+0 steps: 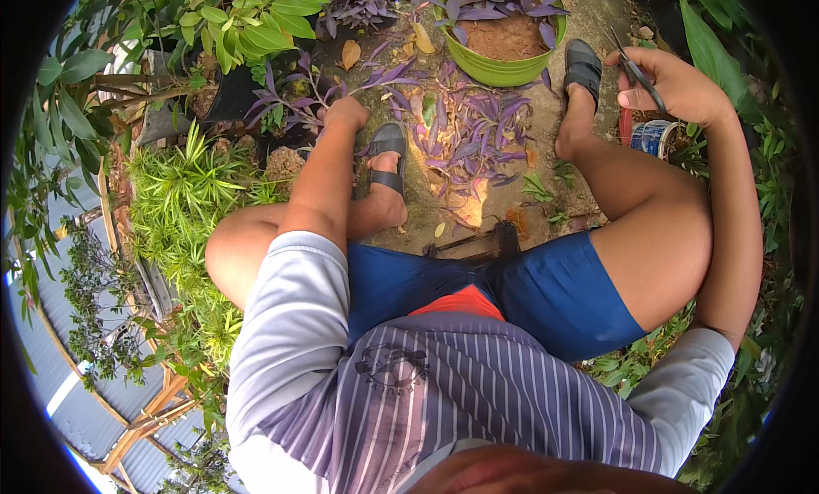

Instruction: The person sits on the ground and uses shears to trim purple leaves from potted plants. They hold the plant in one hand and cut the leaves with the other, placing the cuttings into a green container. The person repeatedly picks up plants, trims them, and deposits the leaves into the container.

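My left hand [345, 113] is closed around purple-leaved stems [313, 97] beside my left sandal, at the upper left. On the right, my right hand [672, 87] holds small scissors [633, 68], blades pointing up and away from me, above my right sandal's side. Cut or loose purple leaves and sprigs [477, 139] lie in a heap on the ground between my feet. Beyond them stands a green plastic pot [512, 73] with brown soil [505, 38] and purple plants along its far rim. Whether the scissor blades are apart is hard to tell.
Bushy green plants [185, 193] crowd the left side. A printed tin or tub [652, 139] stands below my right hand. More purple plants [358, 4] grow at the top, left of the pot. Black sandals [387, 155] and bare legs frame the concrete ground [409, 238].
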{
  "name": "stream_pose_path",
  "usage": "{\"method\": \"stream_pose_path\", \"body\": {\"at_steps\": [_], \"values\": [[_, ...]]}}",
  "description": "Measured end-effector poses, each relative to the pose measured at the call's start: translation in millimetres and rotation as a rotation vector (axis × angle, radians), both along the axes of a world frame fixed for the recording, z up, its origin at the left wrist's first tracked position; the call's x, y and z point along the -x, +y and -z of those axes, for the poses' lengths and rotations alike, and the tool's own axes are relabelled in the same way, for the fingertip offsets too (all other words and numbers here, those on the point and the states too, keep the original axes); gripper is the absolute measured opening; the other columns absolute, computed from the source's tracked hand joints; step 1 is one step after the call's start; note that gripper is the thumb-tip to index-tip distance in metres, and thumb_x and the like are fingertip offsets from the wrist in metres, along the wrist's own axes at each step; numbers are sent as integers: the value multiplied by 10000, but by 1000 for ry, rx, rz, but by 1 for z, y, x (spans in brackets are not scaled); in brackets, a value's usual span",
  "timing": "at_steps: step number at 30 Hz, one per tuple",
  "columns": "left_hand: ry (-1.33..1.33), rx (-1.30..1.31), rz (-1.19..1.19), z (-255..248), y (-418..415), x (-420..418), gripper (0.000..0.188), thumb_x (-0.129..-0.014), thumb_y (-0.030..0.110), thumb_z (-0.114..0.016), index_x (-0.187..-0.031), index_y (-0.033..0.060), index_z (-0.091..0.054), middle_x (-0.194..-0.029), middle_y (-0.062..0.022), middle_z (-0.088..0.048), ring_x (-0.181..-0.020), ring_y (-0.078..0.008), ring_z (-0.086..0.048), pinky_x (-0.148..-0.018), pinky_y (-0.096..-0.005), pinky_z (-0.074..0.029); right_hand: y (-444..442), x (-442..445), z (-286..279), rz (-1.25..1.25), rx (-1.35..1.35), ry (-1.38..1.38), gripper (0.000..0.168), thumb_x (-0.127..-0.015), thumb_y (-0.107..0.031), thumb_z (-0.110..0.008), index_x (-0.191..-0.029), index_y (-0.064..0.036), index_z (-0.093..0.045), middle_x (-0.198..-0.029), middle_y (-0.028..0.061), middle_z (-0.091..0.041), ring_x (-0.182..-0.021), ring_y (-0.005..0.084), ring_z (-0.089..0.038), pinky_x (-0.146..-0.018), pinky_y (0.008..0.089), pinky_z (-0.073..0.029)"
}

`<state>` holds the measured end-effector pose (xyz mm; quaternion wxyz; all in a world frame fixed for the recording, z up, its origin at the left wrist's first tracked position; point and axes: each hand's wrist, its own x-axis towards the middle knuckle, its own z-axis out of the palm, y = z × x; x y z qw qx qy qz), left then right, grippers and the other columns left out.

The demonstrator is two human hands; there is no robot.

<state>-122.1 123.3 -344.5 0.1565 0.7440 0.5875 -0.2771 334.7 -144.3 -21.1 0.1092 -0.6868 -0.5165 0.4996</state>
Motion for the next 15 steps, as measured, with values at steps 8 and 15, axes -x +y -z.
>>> {"method": "stream_pose_path", "body": {"at_steps": [8, 15], "values": [[-1162, -77, -2117, 74, -37, 17, 657, -1020, 585, -510, -1426, 69, -509, -1248, -162, -562, -964, -265, -589, -704, -387, -566, -1, -3, -2, 165, 121, 92, 684, -834, -332, -875, -1380, -49, -575, -1031, -19, -589, -904, 81, -541, -808, 241, -478], [-1320, -339, -2205, 104, -46, 21, 560, -1066, 403, -499, -1501, 52, -460, -1533, -129, -471, -1213, -306, -585, -804, -405, -656, 9, -17, 9, 160, 181, 87, 665, -857, -308, -861, -1389, -41, -563, -1026, -22, -596, -880, 76, -543, -802, 233, -470]]}}
